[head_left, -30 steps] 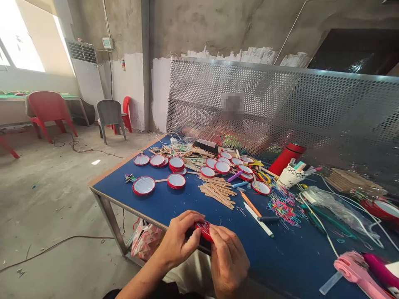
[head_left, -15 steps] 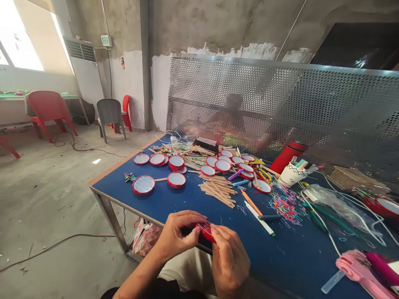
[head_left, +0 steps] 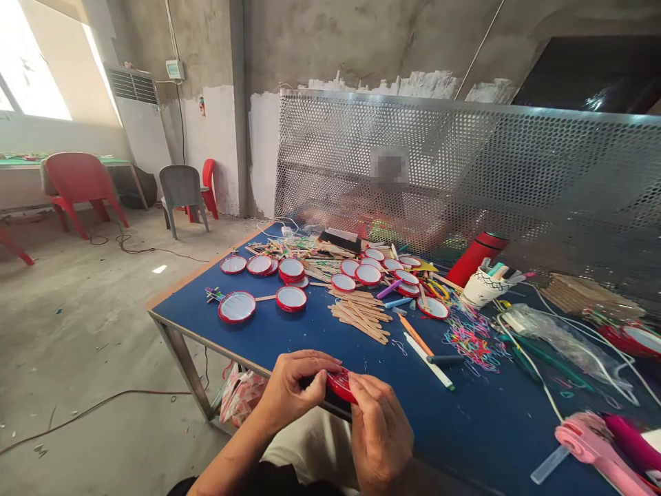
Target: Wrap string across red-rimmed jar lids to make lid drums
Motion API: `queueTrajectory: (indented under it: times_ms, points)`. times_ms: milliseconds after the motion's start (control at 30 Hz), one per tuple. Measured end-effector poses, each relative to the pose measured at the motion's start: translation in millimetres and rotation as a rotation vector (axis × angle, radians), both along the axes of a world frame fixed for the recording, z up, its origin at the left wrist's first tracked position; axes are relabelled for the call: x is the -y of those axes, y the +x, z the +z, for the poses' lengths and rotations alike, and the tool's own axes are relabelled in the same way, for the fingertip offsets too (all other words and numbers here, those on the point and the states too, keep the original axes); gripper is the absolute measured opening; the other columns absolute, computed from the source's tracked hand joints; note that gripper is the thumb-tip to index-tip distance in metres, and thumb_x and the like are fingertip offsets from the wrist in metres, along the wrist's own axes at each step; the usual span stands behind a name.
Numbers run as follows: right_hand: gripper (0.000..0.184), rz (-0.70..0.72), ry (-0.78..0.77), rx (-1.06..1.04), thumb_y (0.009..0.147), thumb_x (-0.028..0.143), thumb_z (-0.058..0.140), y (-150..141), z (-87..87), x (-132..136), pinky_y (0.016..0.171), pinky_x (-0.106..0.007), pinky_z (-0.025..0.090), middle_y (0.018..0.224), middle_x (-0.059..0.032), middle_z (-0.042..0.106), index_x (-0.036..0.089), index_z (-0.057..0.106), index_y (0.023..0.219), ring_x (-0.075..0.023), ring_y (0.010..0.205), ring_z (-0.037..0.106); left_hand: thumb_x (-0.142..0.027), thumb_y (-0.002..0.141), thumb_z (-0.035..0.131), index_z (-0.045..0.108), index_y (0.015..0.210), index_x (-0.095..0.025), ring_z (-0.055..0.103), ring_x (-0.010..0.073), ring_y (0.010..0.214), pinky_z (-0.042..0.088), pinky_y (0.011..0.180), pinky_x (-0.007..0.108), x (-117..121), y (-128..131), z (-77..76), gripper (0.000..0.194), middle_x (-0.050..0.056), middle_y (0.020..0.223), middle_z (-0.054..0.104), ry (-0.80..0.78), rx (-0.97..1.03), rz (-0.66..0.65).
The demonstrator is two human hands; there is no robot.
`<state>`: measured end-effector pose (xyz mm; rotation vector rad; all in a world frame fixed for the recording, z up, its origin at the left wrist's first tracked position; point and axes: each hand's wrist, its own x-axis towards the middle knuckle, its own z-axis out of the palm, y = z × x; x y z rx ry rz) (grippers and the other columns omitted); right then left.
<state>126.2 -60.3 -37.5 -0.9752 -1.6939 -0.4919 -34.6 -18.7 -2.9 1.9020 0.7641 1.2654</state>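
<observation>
Two hands grasp one red disc (head_left: 339, 384) between them, at the near edge of the blue table (head_left: 248, 336). The left hand (head_left: 299, 389) has thumb and fingers closed on the disc's left side; the right hand (head_left: 382, 427) grips its right side with bent fingers. The disc's face is tilted up, its lower rim partly hidden by the right fingers.

The table's near edge slants from the left corner down to the hands, and the person's lap (head_left: 310, 444) is below them. Blue tabletop stretches beyond the hands as far as the wooden sticks (head_left: 359, 317), and also leftward to the table edge. A white marker (head_left: 429, 363) lies beyond and to the right of the right hand, well apart from it, next to an orange pen (head_left: 416, 333). More tabletop spans from the right hand to the pink glue gun (head_left: 593, 444) at the lower right.

Several white-faced discs (head_left: 292, 297) with red rims sit farther back, on both sides of the sticks. Tangled threads (head_left: 472, 344) lie right of the markers, and a perforated panel (head_left: 465, 158) stands along the far side
</observation>
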Motion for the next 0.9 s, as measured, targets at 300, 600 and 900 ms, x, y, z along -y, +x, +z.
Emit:
queueTrajectory:
  times_ms: [300, 600, 900]
  points:
    - [0.029, 0.058, -0.494, -0.797, 0.089, 0.045, 0.064, 0.2, 10.3, -3.5, 0.049, -0.023, 0.054, 0.066, -0.0016, 0.071, 0.017, 0.068, 0.082, -0.0159, 0.053, 0.066, -0.049, 0.092, 0.059, 0.057, 0.119, -0.023, 0.068, 0.0203, 0.097, 0.056, 0.088, 0.035, -6.9, -2.3, -10.0, 0.037, 0.007, 0.108, 0.069, -0.387, 0.336, -0.058]
    - [0.032, 0.263, -0.675, -1.028, 0.082, 0.048, 0.07, -8.6, 6.4, -4.7, 0.054, -0.028, 0.058, 0.071, -0.0052, 0.074, 0.016, 0.068, 0.081, -0.0199, 0.06, 0.07, -0.044, 0.088, 0.066, 0.064, 0.103, -0.018, 0.061, 0.016, 0.078, 0.05, 0.068, 0.025, -4.2, -1.6, -9.2, 0.03, 0.004, 0.09, 0.068, -0.294, 0.093, 0.008]
    - [0.041, 0.263, -0.683, -1.386, 0.068, 0.054, 0.08, -7.4, 11.1, -13.2, 0.053, -0.028, 0.054, 0.069, -0.001, 0.072, 0.019, 0.064, 0.081, -0.0179, 0.059, 0.065, -0.028, 0.086, 0.069, 0.055, 0.129, -0.021, 0.07, 0.0194, 0.093, 0.057, 0.082, 0.029, -1.7, -1.5, -13.0, 0.046, 0.007, 0.104, 0.073, -0.176, 0.053, -0.035]
